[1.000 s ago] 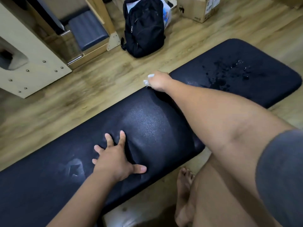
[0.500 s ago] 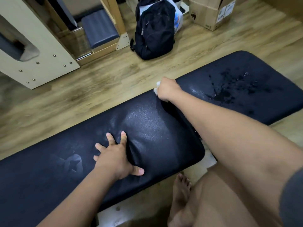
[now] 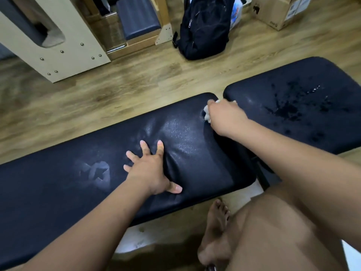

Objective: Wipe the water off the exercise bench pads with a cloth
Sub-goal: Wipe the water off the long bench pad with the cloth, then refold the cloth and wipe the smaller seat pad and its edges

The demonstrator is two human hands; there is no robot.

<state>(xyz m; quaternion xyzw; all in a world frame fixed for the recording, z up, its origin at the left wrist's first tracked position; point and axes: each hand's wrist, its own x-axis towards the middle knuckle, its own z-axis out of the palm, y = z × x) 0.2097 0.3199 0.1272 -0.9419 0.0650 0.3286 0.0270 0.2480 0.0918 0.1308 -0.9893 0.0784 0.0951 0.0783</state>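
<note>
Two black bench pads lie end to end. On the long pad (image 3: 58, 192) my left hand (image 3: 150, 171) presses flat with its fingers spread. My right hand (image 3: 224, 118) grips a small white cloth (image 3: 206, 114) at the far right corner of the long pad, beside the gap between the pads. The short pad (image 3: 322, 79) on the right carries a splash of water drops (image 3: 293, 106) near its middle. A faint wiped star-shaped mark (image 3: 95, 173) shows left of my left hand.
A black backpack (image 3: 205, 28) stands on the wooden floor beyond the bench. A cardboard box (image 3: 277, 12) sits at the top right, a pale wooden frame (image 3: 58, 55) with a blue cushion at the top left. My bare foot (image 3: 216, 227) and knee are below the bench.
My right hand with the cloth has slid slightly toward me along the gap at the long pad's corner. The camera view shifted; the left hand stays pressed in place.
</note>
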